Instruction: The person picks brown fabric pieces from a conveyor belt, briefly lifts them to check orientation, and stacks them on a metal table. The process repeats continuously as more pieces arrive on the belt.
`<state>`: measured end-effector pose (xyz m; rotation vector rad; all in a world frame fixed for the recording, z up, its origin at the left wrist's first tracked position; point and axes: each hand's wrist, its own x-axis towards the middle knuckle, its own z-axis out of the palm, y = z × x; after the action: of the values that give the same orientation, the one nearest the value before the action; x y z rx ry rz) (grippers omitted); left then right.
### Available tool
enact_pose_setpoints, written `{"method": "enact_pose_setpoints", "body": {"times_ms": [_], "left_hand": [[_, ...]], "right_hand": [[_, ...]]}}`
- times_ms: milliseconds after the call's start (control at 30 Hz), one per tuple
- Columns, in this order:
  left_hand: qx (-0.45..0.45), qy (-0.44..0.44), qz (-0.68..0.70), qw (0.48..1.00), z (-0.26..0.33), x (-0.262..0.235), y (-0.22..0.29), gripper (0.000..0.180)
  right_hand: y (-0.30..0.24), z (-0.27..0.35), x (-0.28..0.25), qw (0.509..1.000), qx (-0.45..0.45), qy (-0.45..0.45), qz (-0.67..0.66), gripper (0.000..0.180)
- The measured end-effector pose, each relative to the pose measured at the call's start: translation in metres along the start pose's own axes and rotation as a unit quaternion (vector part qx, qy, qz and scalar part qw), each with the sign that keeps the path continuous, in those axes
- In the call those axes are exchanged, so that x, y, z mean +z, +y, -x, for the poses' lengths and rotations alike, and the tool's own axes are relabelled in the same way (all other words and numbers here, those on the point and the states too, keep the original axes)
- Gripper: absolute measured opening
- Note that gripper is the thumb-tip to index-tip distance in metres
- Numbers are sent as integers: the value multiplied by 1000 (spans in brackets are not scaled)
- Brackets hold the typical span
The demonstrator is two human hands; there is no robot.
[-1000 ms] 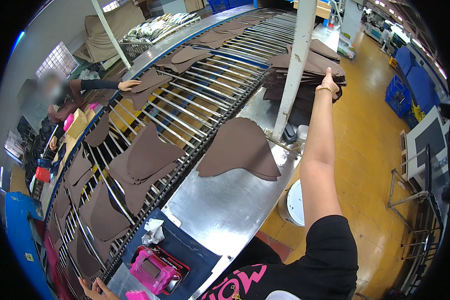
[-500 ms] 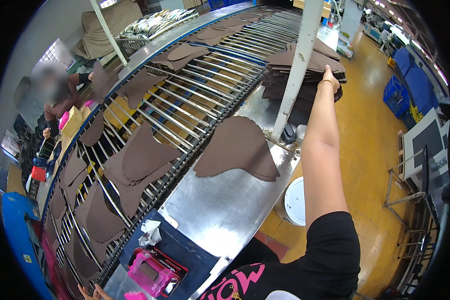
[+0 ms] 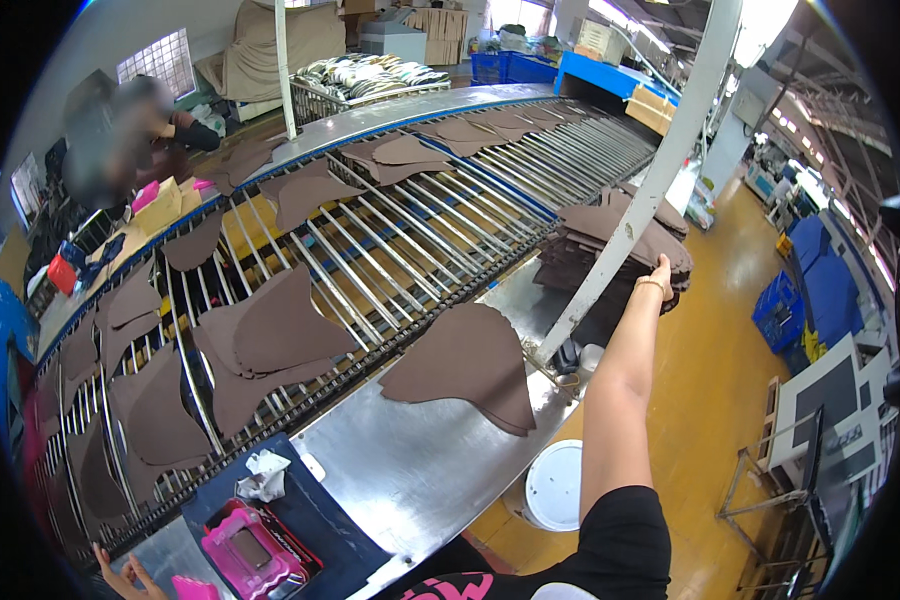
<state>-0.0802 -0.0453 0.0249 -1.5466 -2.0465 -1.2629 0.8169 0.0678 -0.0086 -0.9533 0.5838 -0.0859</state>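
Note:
At the far right end of the metal table, my right hand (image 3: 660, 274) is closed on the edge of a tall stack of brown cut pieces (image 3: 610, 228). Its fingers are partly hidden by the stack. In the lower left corner my left hand (image 3: 128, 580) shows only its fingers, spread apart beside the conveyor's near edge, holding nothing visible. A smaller pile of brown cut pieces (image 3: 465, 362) lies on the table between the hands. More brown pieces (image 3: 285, 325) rest in groups on the roller conveyor (image 3: 410, 245).
A white post (image 3: 650, 185) rises from the table beside the stack. Near my left hand are a pink tool (image 3: 250, 550) and crumpled white paper (image 3: 264, 475) on a dark blue mat (image 3: 345, 535). A white bucket (image 3: 554, 485) stands below. Across the conveyor sits another person (image 3: 135, 140).
The view has shifted, with the scene tilting. My right hand stays at the stack. The other person's hand has drawn back from a brown piece, which now lies at the conveyor's far edge.

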Motion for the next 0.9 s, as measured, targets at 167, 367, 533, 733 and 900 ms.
{"method": "enact_pose_setpoints", "body": {"times_ms": [167, 367, 533, 733, 900], "left_hand": [[-91, 30, 70, 993, 6, -24, -3, 56], [-100, 21, 128, 987, 7, -26, -16, 60], [-86, 32, 240, 966, 5, -4, -30, 54], [-101, -34, 223, 969, 2, 8, -60, 51], [-107, -39, 251, 961, 9, 0, -62, 52]], "right_hand": [[-14, 22, -24, 996, -51, -34, -67, 67], [-75, 26, -89, 950, -117, -266, -118, 55], [-136, 81, -174, 879, -329, -342, -45, 49], [-182, 128, -294, 900, -78, -426, 43, 37], [-151, 215, -339, 879, 30, -459, 127, 32]]}}
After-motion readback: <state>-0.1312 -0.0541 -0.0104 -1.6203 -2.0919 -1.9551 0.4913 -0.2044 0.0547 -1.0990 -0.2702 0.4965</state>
